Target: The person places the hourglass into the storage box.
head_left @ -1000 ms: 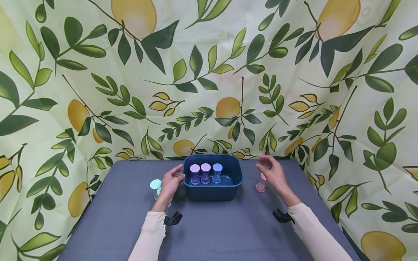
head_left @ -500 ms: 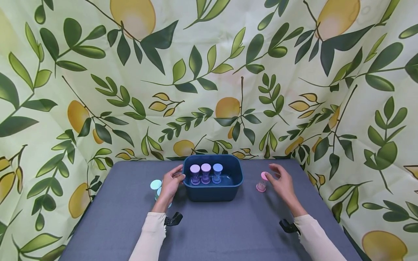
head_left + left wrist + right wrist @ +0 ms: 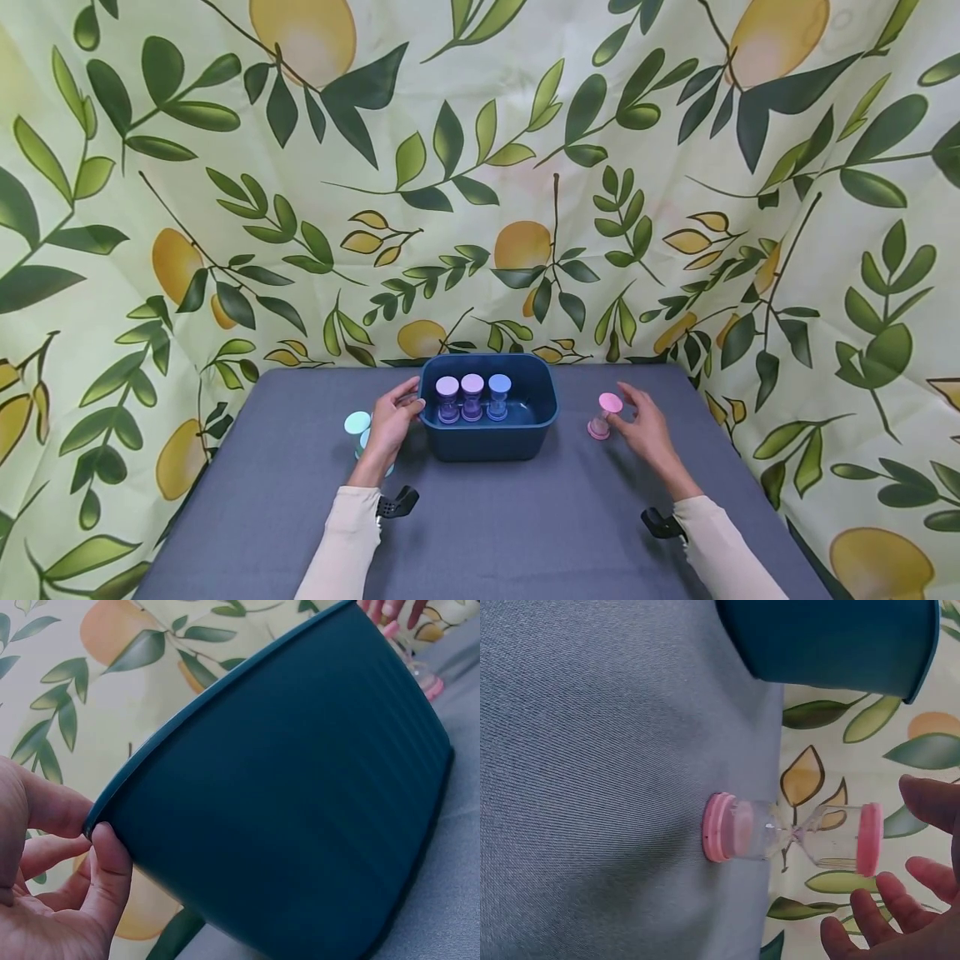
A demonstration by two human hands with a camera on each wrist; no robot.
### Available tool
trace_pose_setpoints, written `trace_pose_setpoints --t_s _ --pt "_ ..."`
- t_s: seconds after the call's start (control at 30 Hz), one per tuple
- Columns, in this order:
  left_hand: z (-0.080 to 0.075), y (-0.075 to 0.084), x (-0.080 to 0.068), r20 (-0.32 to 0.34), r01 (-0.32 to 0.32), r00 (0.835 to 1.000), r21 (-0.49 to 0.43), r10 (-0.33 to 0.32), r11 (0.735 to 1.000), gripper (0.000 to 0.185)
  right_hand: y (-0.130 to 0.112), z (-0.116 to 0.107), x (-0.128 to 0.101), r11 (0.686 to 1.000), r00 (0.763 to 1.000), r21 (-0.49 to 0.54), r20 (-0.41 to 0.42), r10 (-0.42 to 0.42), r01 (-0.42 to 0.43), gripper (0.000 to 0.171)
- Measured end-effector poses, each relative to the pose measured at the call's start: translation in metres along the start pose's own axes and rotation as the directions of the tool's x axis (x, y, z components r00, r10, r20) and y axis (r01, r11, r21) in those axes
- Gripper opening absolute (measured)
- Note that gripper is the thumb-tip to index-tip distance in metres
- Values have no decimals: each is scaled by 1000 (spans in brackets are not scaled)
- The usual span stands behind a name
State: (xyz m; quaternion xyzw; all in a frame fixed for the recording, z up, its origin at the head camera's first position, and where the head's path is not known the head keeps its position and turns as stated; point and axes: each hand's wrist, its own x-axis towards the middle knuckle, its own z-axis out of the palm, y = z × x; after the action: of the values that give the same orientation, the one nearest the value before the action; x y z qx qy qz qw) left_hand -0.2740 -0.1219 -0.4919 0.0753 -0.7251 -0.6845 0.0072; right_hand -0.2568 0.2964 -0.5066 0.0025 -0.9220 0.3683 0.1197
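Teal bin (image 3: pixel 487 437) w/ 3 timers, gripped by left hand (image 3: pixel 392 421); right hand (image 3: pixel 647 429) open by 1 pink timer (image 3: pixel 603 415).

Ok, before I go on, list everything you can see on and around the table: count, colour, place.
Bin: one, dark teal, centre of the table.
Sand timers in the bin: three, two lilac-capped and one blue-capped, upright in a row.
Pink sand timer: one, upright on the cloth right of the bin.
Mint sand timer: one, left of the bin, partly hidden behind the left hand.
Table cloth: one, grey.
Backdrop: one, lemon and leaf print, behind and at both sides.
Left hand: pinches the bin's left rim, thumb outside.
Right hand: fingers relaxed, beside the pink sand timer, apart from it in the right wrist view.
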Motion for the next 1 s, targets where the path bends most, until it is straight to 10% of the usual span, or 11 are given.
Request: trace_pose_setpoints --t_s 1.0 --pt "-1 -1 1 -6 -10 1000 -10 10 1000 49 13 22 6 993 994 52 -10 107 -106 47"
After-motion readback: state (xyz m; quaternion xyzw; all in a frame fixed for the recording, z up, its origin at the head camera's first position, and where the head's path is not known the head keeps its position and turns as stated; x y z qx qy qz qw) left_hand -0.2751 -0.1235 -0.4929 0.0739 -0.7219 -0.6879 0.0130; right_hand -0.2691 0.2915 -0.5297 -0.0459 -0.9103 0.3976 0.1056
